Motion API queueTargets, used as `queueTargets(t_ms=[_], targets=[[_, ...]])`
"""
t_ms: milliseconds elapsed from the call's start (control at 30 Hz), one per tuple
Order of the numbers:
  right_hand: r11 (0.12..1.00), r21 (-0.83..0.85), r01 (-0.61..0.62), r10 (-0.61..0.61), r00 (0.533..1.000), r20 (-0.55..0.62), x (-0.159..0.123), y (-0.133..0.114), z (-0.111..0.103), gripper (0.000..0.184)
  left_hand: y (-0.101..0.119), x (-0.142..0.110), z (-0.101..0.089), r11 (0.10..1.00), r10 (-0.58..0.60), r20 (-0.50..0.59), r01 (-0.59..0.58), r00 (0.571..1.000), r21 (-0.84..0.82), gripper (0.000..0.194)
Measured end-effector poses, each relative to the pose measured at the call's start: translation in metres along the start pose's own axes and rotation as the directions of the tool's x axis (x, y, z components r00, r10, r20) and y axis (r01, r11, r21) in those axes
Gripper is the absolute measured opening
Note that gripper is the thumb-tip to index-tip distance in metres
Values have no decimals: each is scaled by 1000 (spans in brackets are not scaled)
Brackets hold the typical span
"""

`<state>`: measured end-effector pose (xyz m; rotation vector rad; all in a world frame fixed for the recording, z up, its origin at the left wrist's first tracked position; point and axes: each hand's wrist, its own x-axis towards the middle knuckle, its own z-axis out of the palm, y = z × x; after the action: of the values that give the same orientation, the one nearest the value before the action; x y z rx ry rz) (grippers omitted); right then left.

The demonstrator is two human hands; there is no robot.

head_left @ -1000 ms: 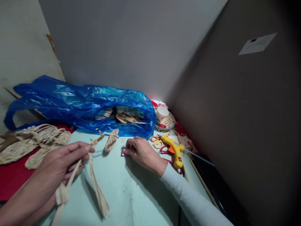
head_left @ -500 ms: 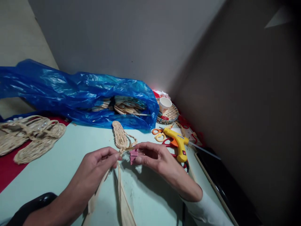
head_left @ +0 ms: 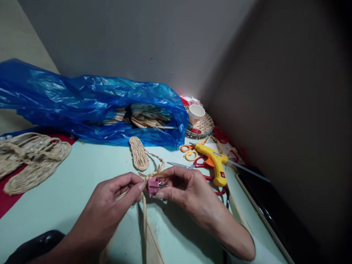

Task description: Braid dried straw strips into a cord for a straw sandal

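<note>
My left hand (head_left: 123, 192) pinches a braid of pale dried-leaf strips (head_left: 147, 178) between thumb and fingertips. Loose, wide ends of the strips (head_left: 150, 227) hang from it toward the front edge of the view. In my right hand (head_left: 184, 183) is a pink binder clip (head_left: 153, 186), gripped by its wire handles. The clip's jaw side touches or nearly touches the braid beside my left fingertips; whether it bites the braid I cannot tell. Beyond my hands lies a small coiled braided sole (head_left: 139, 154), with a braided tail running toward my right fingers.
A blue plastic bag (head_left: 110, 99) holding dried leaves lies at the back. Finished woven slippers (head_left: 38, 168) rest at left on red cloth. A yellow glue gun (head_left: 216, 161), scissors (head_left: 189, 165), a woven basket (head_left: 207, 124) with a white cup (head_left: 196, 112), and a black panel (head_left: 272, 216) are at right.
The pink binder clip has come closer to the braid at my left fingertips. The camera view has shifted slightly, and the scissor blades now show behind my right hand.
</note>
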<state>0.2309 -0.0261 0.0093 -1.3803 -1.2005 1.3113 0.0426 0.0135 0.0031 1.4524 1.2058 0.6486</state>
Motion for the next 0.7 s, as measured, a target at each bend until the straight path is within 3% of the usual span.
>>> queueTargets(t_ms=[200, 700], targets=[[993, -119, 12, -23, 996, -86, -2, 0, 1, 20, 0, 0, -4, 1000, 17, -16, -17, 1000, 26, 23], [959, -275, 69, -106, 987, -121, -4, -3, 3, 13, -2, 1, -7, 996, 37, -65, -32, 997, 84, 23]])
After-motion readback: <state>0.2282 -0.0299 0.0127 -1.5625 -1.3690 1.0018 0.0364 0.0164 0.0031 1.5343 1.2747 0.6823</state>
